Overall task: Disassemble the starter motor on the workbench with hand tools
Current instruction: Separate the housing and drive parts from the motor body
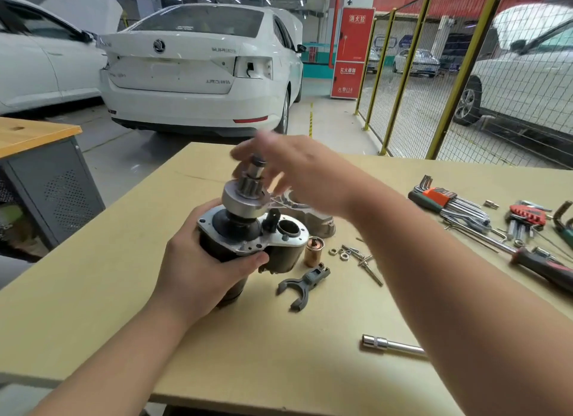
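The starter motor (248,245) stands upright on the workbench (93,307), its pinion gear and drive (245,195) pointing up. My left hand (201,260) grips the dark motor body from the left. My right hand (288,170) is blurred above and behind the pinion shaft, fingers spread around its top; whether it touches the shaft is unclear. A grey shift fork (304,283), a copper plunger (313,251) and the aluminium nose housing (313,215) lie beside the motor.
Loose nuts and long bolts (356,256) lie right of the motor. A socket extension (392,344) rests near the front. Hex key sets (449,203) (527,217) and a ratchet handle (527,257) lie at the right. Cars and a wire fence stand beyond the bench.
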`<state>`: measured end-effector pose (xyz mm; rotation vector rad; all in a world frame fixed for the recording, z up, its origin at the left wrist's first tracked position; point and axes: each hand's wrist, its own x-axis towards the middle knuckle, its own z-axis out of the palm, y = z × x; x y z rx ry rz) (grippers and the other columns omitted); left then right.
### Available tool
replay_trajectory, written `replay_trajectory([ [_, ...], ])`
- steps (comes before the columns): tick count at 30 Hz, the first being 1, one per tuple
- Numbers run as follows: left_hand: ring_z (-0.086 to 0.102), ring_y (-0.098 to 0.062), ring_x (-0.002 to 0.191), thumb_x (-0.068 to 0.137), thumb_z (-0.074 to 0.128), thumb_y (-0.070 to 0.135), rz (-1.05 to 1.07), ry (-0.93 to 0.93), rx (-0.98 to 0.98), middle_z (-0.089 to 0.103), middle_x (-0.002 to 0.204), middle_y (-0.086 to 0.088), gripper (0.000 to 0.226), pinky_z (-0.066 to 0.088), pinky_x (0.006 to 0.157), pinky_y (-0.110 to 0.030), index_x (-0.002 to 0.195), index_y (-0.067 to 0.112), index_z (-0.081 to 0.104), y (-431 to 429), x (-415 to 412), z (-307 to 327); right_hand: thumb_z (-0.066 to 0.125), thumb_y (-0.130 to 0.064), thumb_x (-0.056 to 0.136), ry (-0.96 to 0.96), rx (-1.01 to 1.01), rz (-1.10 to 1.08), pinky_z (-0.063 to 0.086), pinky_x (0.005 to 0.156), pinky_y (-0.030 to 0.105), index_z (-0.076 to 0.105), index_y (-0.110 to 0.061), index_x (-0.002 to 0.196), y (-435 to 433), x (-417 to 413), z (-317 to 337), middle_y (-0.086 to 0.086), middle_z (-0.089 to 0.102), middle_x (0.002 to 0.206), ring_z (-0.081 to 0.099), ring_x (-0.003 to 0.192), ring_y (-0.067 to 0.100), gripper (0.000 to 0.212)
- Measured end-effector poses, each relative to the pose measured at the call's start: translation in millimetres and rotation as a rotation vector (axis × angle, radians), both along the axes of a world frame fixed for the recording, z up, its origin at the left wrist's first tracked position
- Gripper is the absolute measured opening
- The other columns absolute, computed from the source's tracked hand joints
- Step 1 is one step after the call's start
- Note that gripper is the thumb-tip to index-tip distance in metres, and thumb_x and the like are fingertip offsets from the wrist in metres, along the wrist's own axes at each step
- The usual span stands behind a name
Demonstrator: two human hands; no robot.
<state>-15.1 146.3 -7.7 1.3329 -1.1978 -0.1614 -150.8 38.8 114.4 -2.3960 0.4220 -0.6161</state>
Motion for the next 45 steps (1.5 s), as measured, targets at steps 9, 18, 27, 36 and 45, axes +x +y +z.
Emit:
replay_trajectory([
  [9,0.055,0.014,0.107,0.057,0.079,0.064,-0.106,-0.3,-0.108,0.055,0.119,0.04,0.081,0.04,0.09,-0.005,0.124,0.032,0.047,-22.7,16.1,8.9,0.045,-0.034,0.093,0.155,-0.068,-0.347,0.051,0.063,0.021,0.066,-0.027,0.088,-57.4,-95.2,-57.9,-0.011,0.068,0.075,0.061,0.065,0.002,0.023],
  [18,0.05,0.015,0.114,0.073,0.066,0.069,-0.129,-0.356,-0.077,0.051,0.129,0.037,0.086,0.036,0.094,-0.003,0.125,0.003,0.045,-36.3,25.0,4.7,0.031,-0.072,0.076,0.64,-0.304,-0.112,0.038,0.068,0.009,0.038,-0.044,0.11,5.4,-156.5,-78.5,-0.027,0.043,0.108,0.047,0.093,-0.006,0.045],
  [27,0.05,0.022,0.104,0.065,0.071,0.069,-0.093,-0.429,-0.084,0.052,0.118,0.044,0.067,0.036,0.089,0.001,0.122,0.045,0.047,-56.8,26.7,7.4,0.032,-0.045,0.096,0.631,-0.543,-0.213,0.041,0.066,0.03,0.049,-0.026,0.105,-8.1,-140.9,-98.3,-0.008,0.05,0.106,0.056,0.092,0.02,0.027],
  [36,0.049,0.027,0.093,0.053,0.07,0.045,-0.119,-0.328,-0.025,0.052,0.101,0.05,0.057,0.034,0.081,0.006,0.106,0.043,0.048,-97.7,6.0,1.0,0.042,-0.024,0.096,0.552,-0.792,-0.342,0.036,0.053,0.033,0.052,-0.012,0.104,-41.8,-111.3,-112.3,0.006,0.052,0.099,0.057,0.081,0.029,0.018],
  [45,0.048,0.029,0.094,0.051,0.065,0.05,-0.159,-0.347,-0.037,0.051,0.102,0.053,0.06,0.032,0.082,0.007,0.108,0.044,0.047,-101.2,-2.9,5.6,0.042,-0.031,0.09,0.142,-0.723,-0.62,0.046,0.051,0.03,0.066,-0.016,0.087,-79.3,-150.4,-79.5,0.003,0.062,0.087,0.061,0.072,0.028,0.028],
])
